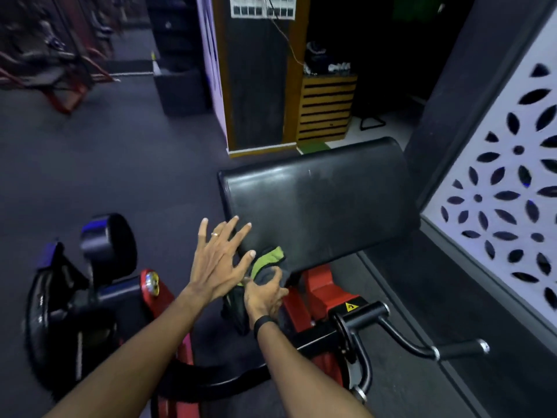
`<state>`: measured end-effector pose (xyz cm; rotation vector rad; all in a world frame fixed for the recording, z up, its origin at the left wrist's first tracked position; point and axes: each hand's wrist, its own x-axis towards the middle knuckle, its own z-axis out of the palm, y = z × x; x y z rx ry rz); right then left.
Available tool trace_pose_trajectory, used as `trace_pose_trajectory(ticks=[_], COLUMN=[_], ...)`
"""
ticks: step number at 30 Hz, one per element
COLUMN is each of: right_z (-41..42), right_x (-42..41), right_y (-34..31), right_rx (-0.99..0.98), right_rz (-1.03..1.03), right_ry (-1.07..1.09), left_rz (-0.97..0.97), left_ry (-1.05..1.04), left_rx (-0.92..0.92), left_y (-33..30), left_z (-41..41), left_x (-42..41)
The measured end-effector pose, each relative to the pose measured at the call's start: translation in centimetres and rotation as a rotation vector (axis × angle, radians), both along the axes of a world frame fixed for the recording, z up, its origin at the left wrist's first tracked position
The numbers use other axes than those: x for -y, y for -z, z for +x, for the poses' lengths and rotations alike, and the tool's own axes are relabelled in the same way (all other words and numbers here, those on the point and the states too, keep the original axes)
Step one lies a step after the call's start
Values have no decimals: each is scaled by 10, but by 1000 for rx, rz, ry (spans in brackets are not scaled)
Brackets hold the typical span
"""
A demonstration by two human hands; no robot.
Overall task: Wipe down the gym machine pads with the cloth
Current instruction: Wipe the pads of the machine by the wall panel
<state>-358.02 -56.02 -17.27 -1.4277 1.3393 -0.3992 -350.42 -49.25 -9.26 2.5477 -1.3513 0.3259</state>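
A large black arm pad tilts toward me on a red machine frame. My right hand grips a grey cloth with a green edge at the pad's lower near edge, part of the cloth hanging below. My left hand hovers with fingers spread straight at the pad's lower left corner, just left of the cloth, holding nothing. A ring shows on one finger.
A black curl handle bar sticks out to the right below the pad. A round black seat pad stands at the left. A patterned white wall panel closes off the right side. Dark floor and a wooden cabinet lie beyond.
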Motion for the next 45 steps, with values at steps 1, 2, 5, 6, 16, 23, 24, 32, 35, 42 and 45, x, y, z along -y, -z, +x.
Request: trace_pose_trajectory(ticks=[1, 2, 5, 6, 16, 23, 24, 32, 35, 42, 45], right_z=[-7, -18, -44, -54, -147, -261, -282, -380, -409, -479, -528], right_x=[-2, -5, -8, -8, 5, 59, 76, 138, 164, 255, 314], right_y=[-4, -13, -43, -56, -118, -154, -162, -191, -198, -234, -245], right_rx=[22, 38, 10, 10, 203, 599, 514, 86, 75, -20, -66], right_rz=[-16, -55, -330, -445, -1067, -626, -558, -366, -334, -577, -659], right_ry=[-77, -155, -316, -338, -556, -192, -260, -729, -733, -683, -680], left_rz=[-18, -49, -130, -177, -741, -594, -562, -534, -521, -461, -473], left_ry=[-33, -67, -215, -263, -4, 53, 75, 162, 166, 220, 199], left_rx=[-59, -110, -300, -383, -1177, -1130, -1145, -1274, -1216, -810, -764], left_y=[-1, -3, -16, -22, -88, -111, -114, -130, -138, -146, -140], left_z=[-6, -14, -37, -43, -115, -186, -197, -275, -295, -352, -399], left_x=[-6, -11, -20, -23, -24, 5, 13, 59, 83, 169, 228])
